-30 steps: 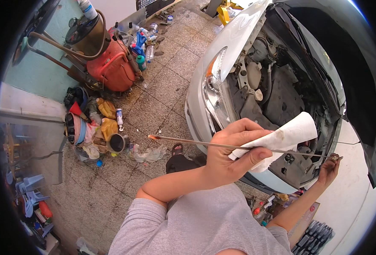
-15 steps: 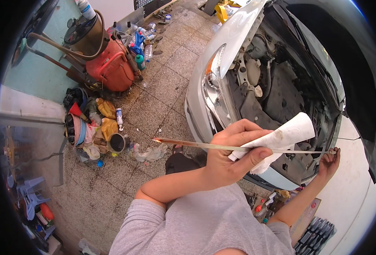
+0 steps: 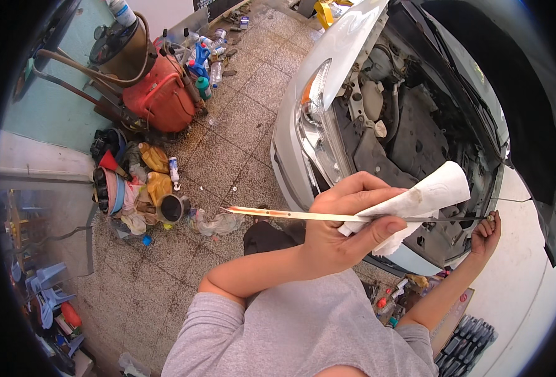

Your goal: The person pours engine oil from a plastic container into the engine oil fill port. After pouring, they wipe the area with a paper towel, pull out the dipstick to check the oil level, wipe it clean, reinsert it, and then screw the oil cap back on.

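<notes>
A long thin dipstick is held level across the front of my body, its brownish, oily tip pointing left. My left hand grips a folded white paper towel, with the dipstick running across between thumb and fingers. The towel bears a few dark smudges. At the far right, my right hand pinches the dipstick's other end between its fingertips. Beyond both hands is the engine bay of a light-coloured car, under a raised hood.
A red wheeled tank with hoses stands at the upper left, bottles beside it. Yellow jugs, a dark cup and rags lie on the tiled floor. The car's headlight is just beyond my left hand.
The dipstick has rotated slightly, so its flat face and small holes near the tip now show brightly. My right hand has risen a little; the view has shifted slightly.
</notes>
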The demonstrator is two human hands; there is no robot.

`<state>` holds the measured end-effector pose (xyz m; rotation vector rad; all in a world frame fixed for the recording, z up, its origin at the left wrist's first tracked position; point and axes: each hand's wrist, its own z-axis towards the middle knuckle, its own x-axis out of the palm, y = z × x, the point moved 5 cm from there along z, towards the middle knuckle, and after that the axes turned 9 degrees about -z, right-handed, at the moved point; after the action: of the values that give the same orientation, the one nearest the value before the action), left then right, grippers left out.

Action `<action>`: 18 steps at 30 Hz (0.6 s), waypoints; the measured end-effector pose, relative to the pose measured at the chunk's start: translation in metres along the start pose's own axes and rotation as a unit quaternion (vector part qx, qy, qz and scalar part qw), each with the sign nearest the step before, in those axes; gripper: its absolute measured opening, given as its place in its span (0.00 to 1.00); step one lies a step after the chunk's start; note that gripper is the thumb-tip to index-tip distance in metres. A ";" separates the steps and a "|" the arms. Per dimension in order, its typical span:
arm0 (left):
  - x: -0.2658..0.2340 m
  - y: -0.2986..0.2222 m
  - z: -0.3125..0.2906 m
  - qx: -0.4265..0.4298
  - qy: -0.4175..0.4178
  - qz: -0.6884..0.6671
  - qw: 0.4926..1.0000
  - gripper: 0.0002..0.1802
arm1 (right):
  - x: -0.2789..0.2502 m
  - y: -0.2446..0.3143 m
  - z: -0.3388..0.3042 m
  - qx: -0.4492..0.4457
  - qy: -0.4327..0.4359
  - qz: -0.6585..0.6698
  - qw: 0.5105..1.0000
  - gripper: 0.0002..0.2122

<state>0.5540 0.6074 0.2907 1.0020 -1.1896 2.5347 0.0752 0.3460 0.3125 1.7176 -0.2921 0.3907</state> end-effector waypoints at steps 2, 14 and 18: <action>0.000 0.000 0.000 0.005 0.003 0.010 1.000 0.22 | 0.002 0.000 -0.001 -0.004 -0.012 -0.004 1.000 0.09; -0.001 0.000 0.004 -0.001 0.002 0.014 1.000 0.21 | 0.011 -0.005 0.001 -0.033 0.031 0.004 0.999 0.12; -0.004 0.004 0.005 -0.008 0.031 0.015 0.999 0.22 | 0.015 -0.006 0.000 -0.048 0.046 0.014 0.998 0.13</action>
<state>0.5578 0.6015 0.2878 0.9022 -1.2145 2.5545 0.0916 0.3477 0.3134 1.5979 -0.2628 0.4677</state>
